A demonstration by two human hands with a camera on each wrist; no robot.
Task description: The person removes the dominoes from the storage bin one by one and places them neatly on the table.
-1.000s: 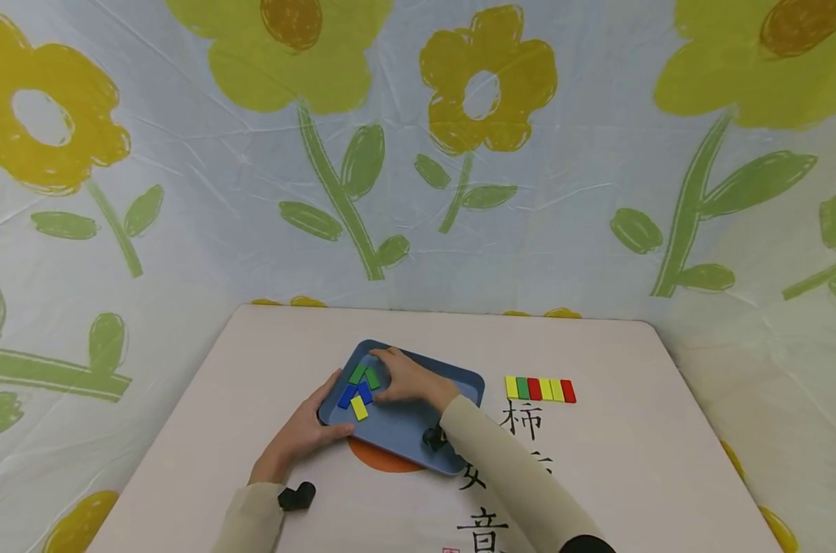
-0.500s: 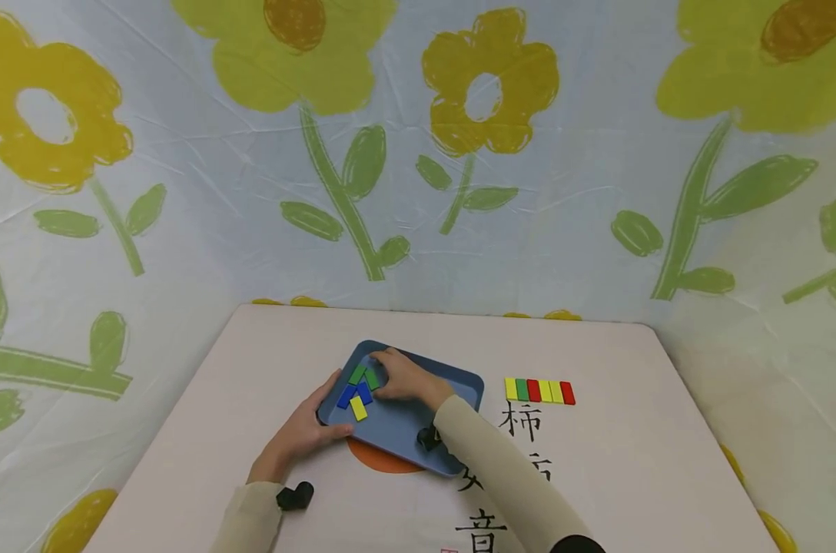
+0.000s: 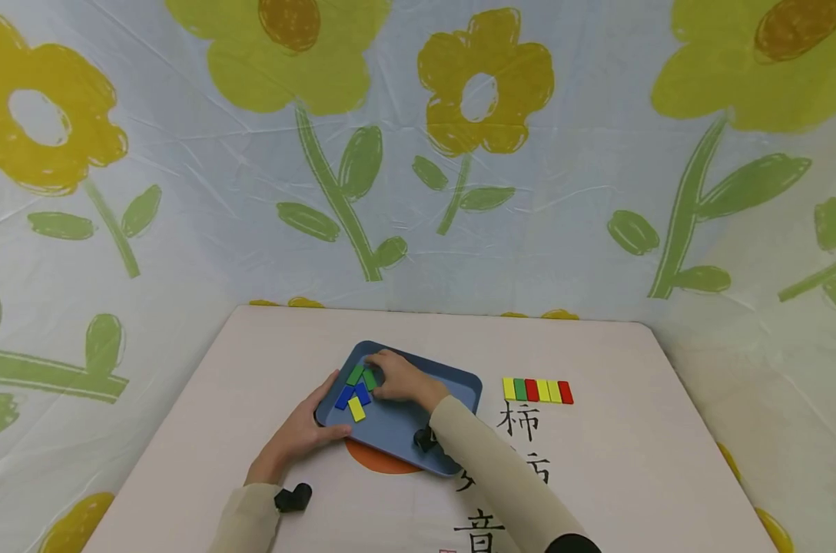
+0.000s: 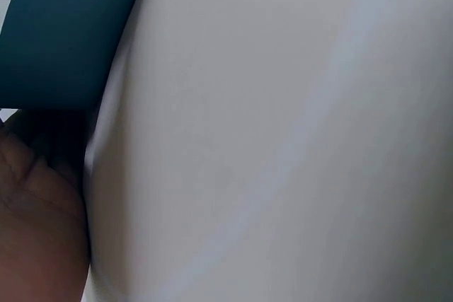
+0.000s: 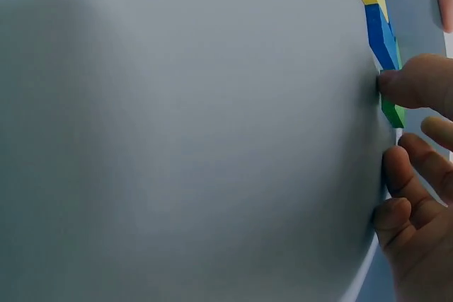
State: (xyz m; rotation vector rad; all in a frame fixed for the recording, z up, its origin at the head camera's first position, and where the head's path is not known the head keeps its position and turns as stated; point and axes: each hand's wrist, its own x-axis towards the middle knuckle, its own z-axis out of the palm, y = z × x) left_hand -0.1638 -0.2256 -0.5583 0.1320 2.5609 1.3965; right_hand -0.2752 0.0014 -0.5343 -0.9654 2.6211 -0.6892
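Observation:
A blue tray (image 3: pixel 393 434) lies tilted to the table's edges, and my left hand (image 3: pixel 303 430) grips its left end, thumb along the front rim. In the left wrist view only part of that hand (image 4: pixel 35 231) shows beneath the tray's dark side (image 4: pixel 67 33). Over the tray, my right hand (image 3: pixel 404 378) has thumb and index finger at opposite ends of a green tile (image 3: pixel 369 379); the right wrist view shows the thumb against the green tile (image 5: pixel 393 114). Beside it lie another green tile (image 3: pixel 355 374), two blue tiles (image 3: pixel 344 397) and a yellow tile (image 3: pixel 356 408).
Right of the tray, a row of yellow, green and red tiles (image 3: pixel 538 390) lies side by side on the pale table (image 3: pixel 598 461). Black characters (image 3: pixel 479 530) and an orange patch (image 3: pixel 379 459) are printed on the tabletop. A flowered cloth (image 3: pixel 556 253) hangs behind.
The right hand has shifted very slightly left, and its index finger and thumb have drawn nearer the right green tile. The left hand and tray have hardly moved; the view drifts slightly.

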